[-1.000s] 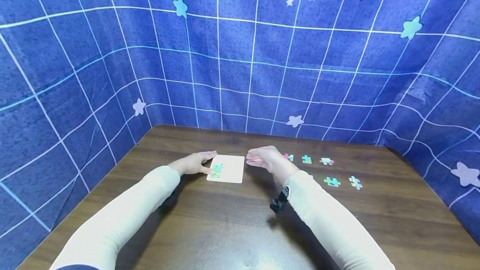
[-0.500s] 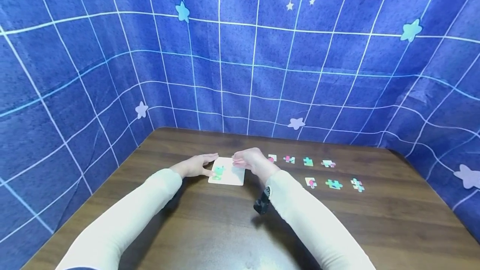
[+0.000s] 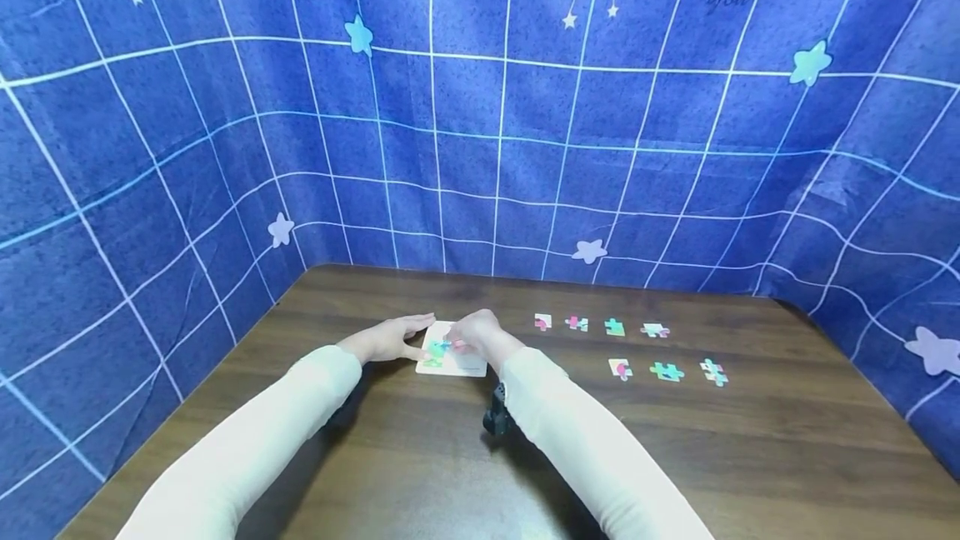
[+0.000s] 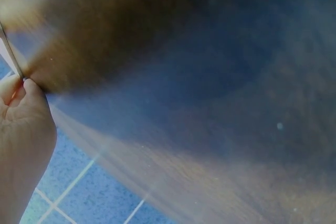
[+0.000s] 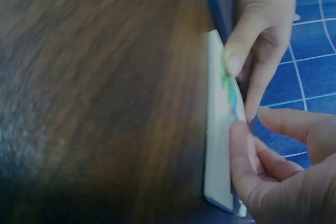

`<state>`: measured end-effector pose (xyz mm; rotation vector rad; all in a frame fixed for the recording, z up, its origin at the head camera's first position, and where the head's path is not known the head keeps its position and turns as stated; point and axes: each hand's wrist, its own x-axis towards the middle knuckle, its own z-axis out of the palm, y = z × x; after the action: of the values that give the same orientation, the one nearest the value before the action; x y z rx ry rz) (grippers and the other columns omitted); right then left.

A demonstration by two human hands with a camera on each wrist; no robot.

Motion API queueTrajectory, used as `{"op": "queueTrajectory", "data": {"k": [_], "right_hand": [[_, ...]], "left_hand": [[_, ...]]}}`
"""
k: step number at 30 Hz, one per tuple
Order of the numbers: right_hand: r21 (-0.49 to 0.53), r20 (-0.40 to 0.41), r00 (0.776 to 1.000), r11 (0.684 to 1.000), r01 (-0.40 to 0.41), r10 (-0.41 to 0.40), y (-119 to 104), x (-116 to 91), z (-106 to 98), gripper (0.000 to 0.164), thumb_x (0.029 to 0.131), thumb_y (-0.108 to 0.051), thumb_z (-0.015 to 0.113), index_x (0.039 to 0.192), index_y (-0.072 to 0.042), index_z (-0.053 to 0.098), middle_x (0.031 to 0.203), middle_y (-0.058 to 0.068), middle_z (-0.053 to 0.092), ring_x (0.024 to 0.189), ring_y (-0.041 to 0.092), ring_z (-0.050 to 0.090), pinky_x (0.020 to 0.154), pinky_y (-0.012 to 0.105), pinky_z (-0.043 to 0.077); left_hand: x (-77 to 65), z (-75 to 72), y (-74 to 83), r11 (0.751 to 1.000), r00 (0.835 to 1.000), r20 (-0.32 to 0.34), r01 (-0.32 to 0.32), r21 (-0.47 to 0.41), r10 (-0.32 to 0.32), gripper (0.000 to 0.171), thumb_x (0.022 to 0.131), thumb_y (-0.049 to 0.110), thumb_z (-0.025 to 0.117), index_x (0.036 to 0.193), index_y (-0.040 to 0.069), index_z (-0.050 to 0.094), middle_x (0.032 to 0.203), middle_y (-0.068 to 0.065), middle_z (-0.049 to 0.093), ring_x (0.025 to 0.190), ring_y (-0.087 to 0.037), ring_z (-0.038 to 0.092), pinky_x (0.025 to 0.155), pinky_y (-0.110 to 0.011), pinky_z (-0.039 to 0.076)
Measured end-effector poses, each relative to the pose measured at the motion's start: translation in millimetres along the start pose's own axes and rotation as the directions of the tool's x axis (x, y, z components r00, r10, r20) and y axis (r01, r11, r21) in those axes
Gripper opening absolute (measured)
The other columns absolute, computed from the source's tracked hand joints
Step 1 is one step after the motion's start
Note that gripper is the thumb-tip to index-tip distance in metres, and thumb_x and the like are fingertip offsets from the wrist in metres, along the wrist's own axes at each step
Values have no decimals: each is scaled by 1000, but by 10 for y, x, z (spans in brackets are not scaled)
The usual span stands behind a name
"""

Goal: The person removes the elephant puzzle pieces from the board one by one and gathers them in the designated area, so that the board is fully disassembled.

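A square white puzzle board (image 3: 461, 371) lies on the table with a green puzzle piece (image 3: 432, 357) at its left side. My left hand (image 3: 386, 340) grips the board's left edge, its thumb over the face, as the right wrist view also shows. Over the board, my right hand (image 3: 480, 336) has its fingertips at a small bluish puzzle piece (image 3: 442, 343), which they seem to pinch beside the green one. That piece is mostly hidden by the fingers. In the left wrist view, only part of the left hand (image 4: 26, 124) and the board's thin edge appear.
Several loose puzzle pieces lie to the right in two rows, among them a green one (image 3: 615, 327), a red-and-white one (image 3: 620, 368) and a teal one (image 3: 667, 371). A blue gridded curtain (image 3: 525, 148) rises behind the brown table (image 3: 712, 440).
My right hand has moved left from beside the board onto it, its fingertips now by the green piece. Loose pieces behind it have come into view. The left hand keeps its place.
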<state>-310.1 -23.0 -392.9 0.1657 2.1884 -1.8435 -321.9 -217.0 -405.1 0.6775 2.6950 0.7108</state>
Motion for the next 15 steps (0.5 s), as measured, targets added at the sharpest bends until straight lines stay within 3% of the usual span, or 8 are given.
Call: {"op": "queueTrajectory", "data": {"k": [7, 10, 15], "right_hand": [[-104, -15, 1000, 994, 19, -21, 38, 97, 61, 31, 71, 15, 72, 101, 10, 70, 95, 16, 74, 56, 9, 62, 66, 26, 60], [-201, -63, 998, 979, 14, -27, 41, 156, 91, 32, 67, 13, 76, 97, 5, 73, 92, 11, 76, 50, 8, 60, 56, 22, 58], [-254, -92, 995, 967, 7, -32, 48, 157, 94, 26, 67, 11, 77, 91, 1, 75, 88, 7, 76, 47, 6, 56, 53, 20, 56]], "left_hand": [[10, -29, -37, 1000, 1000, 4, -2, 22, 2, 83, 87, 35, 71, 151, 3, 29, 160, -14, 24, 147, -38, 19, 119, -55, 18], [10, -34, -35, 1000, 1000, -4, -4, 9, 4, 84, 86, 35, 72, 151, 3, 29, 159, -14, 25, 146, -38, 22, 119, -54, 19], [-16, -11, 0, 1000, 1000, 2, -8, -12, 8, 83, 87, 34, 71, 151, 2, 28, 160, -15, 23, 146, -39, 21, 119, -55, 18]]}}
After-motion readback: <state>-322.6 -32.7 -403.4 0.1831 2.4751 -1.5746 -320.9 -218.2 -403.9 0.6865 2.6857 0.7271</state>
